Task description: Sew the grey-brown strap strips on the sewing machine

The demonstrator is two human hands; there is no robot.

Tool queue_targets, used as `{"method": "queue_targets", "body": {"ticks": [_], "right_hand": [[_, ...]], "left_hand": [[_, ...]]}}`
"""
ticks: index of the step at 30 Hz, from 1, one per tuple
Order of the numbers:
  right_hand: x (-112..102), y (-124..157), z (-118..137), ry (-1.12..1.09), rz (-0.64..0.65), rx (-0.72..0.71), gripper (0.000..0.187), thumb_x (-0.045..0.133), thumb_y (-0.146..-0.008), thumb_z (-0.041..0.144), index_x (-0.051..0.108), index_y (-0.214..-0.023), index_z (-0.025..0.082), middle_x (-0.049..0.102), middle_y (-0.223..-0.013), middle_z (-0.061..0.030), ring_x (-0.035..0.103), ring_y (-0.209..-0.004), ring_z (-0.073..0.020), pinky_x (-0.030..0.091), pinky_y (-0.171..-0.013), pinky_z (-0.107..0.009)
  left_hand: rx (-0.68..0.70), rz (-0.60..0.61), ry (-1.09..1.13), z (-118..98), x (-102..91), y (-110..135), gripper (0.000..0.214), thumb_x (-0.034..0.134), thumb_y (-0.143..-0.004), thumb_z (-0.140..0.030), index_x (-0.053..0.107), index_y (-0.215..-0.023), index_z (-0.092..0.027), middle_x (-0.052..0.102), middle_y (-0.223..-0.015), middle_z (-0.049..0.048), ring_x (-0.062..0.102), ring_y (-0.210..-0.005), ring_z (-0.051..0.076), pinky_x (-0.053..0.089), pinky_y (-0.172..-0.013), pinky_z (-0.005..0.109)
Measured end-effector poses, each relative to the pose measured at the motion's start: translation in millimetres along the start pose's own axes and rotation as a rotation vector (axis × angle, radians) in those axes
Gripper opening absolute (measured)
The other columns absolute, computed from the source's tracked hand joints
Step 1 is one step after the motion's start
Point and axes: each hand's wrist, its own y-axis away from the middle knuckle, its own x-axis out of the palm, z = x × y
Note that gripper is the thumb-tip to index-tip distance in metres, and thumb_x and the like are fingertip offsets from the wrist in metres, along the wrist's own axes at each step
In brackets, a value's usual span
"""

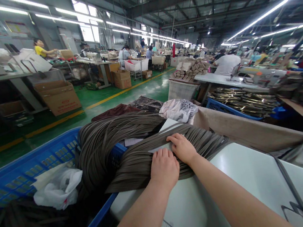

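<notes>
Laid across the far part of the white table (243, 166), a bundle of dark strips (138, 164), left end toward the blue crate (28, 156). Palm-down on top, left hand (165, 167), fingers half bent; just beside, right hand (185, 148), fingers loosely curled; impossible to make out whether pinching any strips. Probably spread so to keep strips flat and together. To the left, a looped bundle (97, 147), perhaps for easy reach. Toward near right, tabletop wide enough for moving; beyond, tan cloth wall (246, 123) limiting reach.
</notes>
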Motion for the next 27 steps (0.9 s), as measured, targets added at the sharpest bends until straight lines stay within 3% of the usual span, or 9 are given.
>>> {"method": "queue_targets", "body": {"ticks": [9, 15, 22, 27], "right_hand": [[1.9, 0.1, -2.0, -0.082, 0.006, -0.006, 0.037, 0.052, -0.083, 0.003, 0.069, -0.11, 0.022, 0.068, -0.117, -0.0069, 0.06, -0.112, -0.0199, 0.046, -0.108, -0.036], [-5.3, -13.1, -11.4, -0.115, 0.093, -0.034, 0.025, 0.069, -0.082, 0.011, 0.069, -0.104, 0.021, 0.068, -0.107, -0.0061, 0.062, -0.105, -0.0218, 0.047, -0.101, -0.04], [-19.0, -26.8, -17.6, -0.131, 0.247, -0.097, 0.015, 0.072, -0.079, 0.008, 0.071, -0.086, 0.021, 0.068, -0.088, -0.0023, 0.062, -0.089, -0.0194, 0.048, -0.088, -0.034], [-24.4, -34.6, -17.1, -0.145, 0.36, -0.118, 0.013, 0.07, -0.08, 0.01, 0.074, -0.081, 0.022, 0.07, -0.082, -0.0003, 0.064, -0.083, -0.0168, 0.048, -0.08, -0.028]], "left_hand": [[-0.006, -0.008, 0.003, 0.2, 1.0, -0.3, 0.017, 0.051, -0.096, -0.024, 0.064, -0.097, -0.015, 0.064, -0.097, 0.0113, 0.057, -0.096, 0.029, 0.044, -0.087, 0.046], [-0.011, -0.01, 0.013, 1.0, -0.1, 0.9, 0.02, 0.05, -0.096, -0.024, 0.065, -0.101, -0.013, 0.064, -0.099, 0.0117, 0.059, -0.098, 0.028, 0.045, -0.09, 0.045], [-0.072, -0.055, -0.018, 0.7, 8.9, 1.9, 0.046, 0.051, -0.095, -0.026, 0.057, -0.134, -0.003, 0.06, -0.136, 0.0218, 0.059, -0.113, 0.031, 0.046, -0.098, 0.044], [-0.07, -0.052, -0.04, 1.3, 11.8, 1.7, 0.05, 0.049, -0.097, -0.029, 0.056, -0.138, -0.001, 0.061, -0.138, 0.0232, 0.057, -0.118, 0.032, 0.045, -0.1, 0.044]]}}
